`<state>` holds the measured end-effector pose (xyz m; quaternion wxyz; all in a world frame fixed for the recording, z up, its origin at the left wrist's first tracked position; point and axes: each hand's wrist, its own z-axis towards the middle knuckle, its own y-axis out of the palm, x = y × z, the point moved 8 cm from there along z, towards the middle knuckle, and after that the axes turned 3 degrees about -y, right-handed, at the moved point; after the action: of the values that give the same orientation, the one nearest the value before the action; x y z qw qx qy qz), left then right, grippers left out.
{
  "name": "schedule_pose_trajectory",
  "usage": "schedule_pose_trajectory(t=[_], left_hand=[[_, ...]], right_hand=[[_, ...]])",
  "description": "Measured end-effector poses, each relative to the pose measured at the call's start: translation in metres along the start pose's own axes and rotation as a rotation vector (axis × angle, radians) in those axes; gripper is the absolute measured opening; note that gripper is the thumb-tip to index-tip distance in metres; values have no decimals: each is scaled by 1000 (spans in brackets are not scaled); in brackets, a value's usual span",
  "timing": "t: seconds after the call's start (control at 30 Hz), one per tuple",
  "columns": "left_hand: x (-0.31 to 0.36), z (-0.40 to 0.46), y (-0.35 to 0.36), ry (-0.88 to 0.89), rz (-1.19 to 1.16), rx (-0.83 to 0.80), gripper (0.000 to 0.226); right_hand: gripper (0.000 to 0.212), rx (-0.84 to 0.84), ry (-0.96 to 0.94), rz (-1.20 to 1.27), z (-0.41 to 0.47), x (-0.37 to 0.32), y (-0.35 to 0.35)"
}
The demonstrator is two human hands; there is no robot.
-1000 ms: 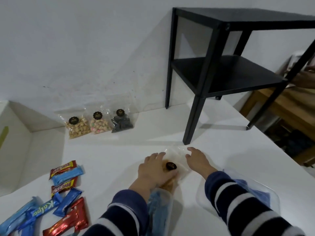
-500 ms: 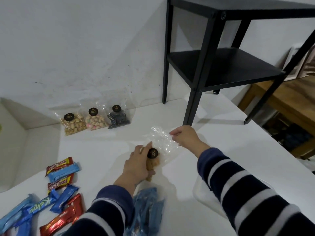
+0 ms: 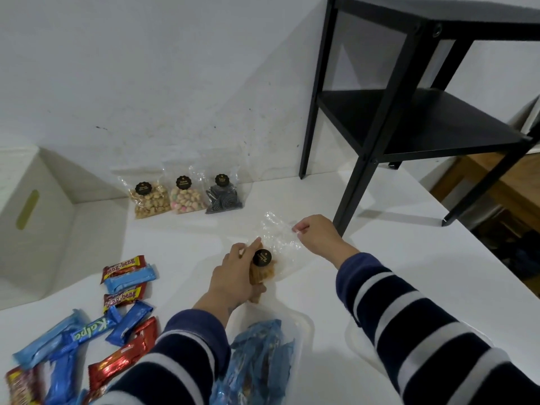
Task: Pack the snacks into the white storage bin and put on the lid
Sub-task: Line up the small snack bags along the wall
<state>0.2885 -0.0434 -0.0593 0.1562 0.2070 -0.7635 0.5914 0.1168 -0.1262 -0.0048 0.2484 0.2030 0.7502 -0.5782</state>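
- A clear snack bag (image 3: 271,252) with orange-brown sticks and a round black label (image 3: 262,257) lay over the white counter (image 3: 394,258), its long axis running from the near-left end, where the sticks were bunched, up to the far-right end, where the empty film pointed toward the black side table (image 3: 409,118).
- Against the frame half a second earlier, the bag and both hands sat in much the same pose; a second earlier both hands had been pressed low over the bag, close together.
- The left hand (image 3: 236,279) gripped the filled end, fingers curled round the sticks, the thumb tip just beside the label.
- The right hand (image 3: 317,233) pinched the far corner of the film between thumb and fingers, so the bag stretched between the two hands.
- Just near of the left hand stood a translucent container (image 3: 298,331) holding blue wrappers (image 3: 257,358).
- A white storage bin (image 3: 35,229) stood at the far left, well apart from the hands.
- Three more clear snack bags (image 3: 187,197) leaned in a row at the wall.
- Red and blue candy bars (image 3: 125,287) lay scattered at the near left.
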Motion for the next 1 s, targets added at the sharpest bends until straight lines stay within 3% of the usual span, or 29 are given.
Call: schedule_pose_trajectory(t=[0.33, 0.5, 0.73, 0.83, 0.93, 1.0], left_hand=[[-14, 7, -1, 24, -29, 36, 100], [-22, 7, -1, 49, -40, 65, 97], [-36, 3, -2, 97, -7, 110, 95], [-40, 0, 0, 90, -22, 130, 96], [-41, -1, 1, 74, -6, 147, 96], [-41, -3, 1, 74, -6, 159, 96]], right_hand=[[15, 22, 30, 64, 10, -7, 12], [37, -34, 8, 127, 8, -26, 19], [5, 36, 20, 154, 19, -31, 26], [10, -7, 15, 127, 21, -39, 30], [30, -80, -8, 108, 21, -54, 38], [24, -73, -26, 64, 23, -61, 40]])
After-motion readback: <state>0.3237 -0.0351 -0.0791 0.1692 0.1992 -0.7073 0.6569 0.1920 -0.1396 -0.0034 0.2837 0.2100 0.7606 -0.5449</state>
